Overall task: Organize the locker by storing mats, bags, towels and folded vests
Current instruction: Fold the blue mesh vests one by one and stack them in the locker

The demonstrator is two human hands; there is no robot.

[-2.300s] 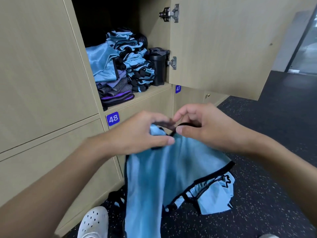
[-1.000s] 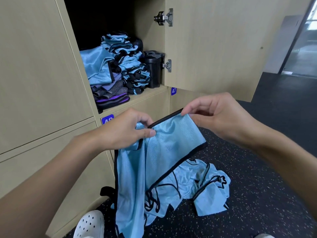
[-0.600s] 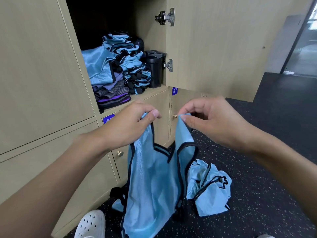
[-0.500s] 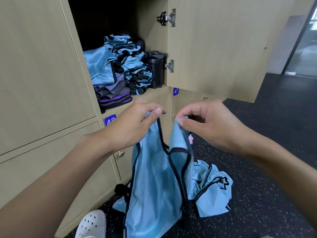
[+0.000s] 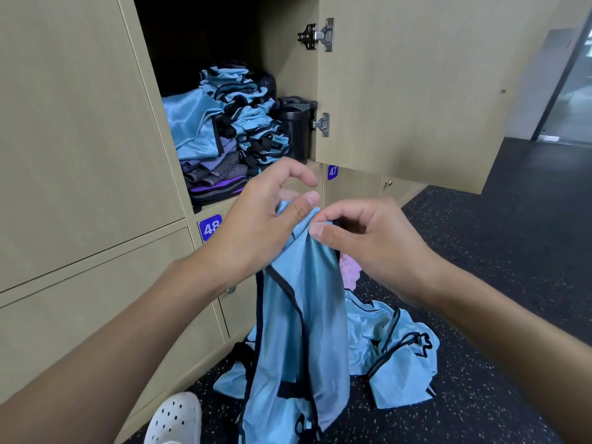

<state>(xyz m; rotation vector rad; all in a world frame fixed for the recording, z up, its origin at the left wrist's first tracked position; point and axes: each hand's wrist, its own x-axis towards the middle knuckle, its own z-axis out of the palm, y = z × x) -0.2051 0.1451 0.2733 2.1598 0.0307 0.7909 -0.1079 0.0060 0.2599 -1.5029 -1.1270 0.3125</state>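
In the head view, both your hands meet at the top of one light-blue mesh vest [image 5: 304, 331]. Your left hand [image 5: 256, 225] pinches the upper edge with the thumb laid over the cloth, its forefinger lifted clear. Your right hand [image 5: 368, 241] pinches the same edge just beside it, thumb and forefinger tip closed on the fabric, the other fingers curled. With the two pinches so close together, the vest hangs doubled lengthwise below your hands. Its black-trimmed edges run down side by side, which looks like the first fold, made in the air so that gravity keeps the panel flat.

Above and beyond your left hand, the open locker [image 5: 285, 52] holds a stack of folded vests [image 5: 253, 123] of the same blue. A loose blue cloth [image 5: 192, 123] lies to the left of that stack, over folded purple and grey pieces [image 5: 214, 177]. A black container [image 5: 296, 129] stands to the stack's right, against the hinge side. The locker door [image 5: 416, 91] is swung wide above your right hand, leaving you a clear path in.

Below your right hand, unfolded vests [image 5: 400, 357] lie heaped on the speckled floor [image 5: 496, 267], so I judge that several remain. Something pink [image 5: 347, 274] shows just under your right thumb, behind the hanging vest; what it is I cannot tell. Your white clog [image 5: 174, 418] is below your left forearm.
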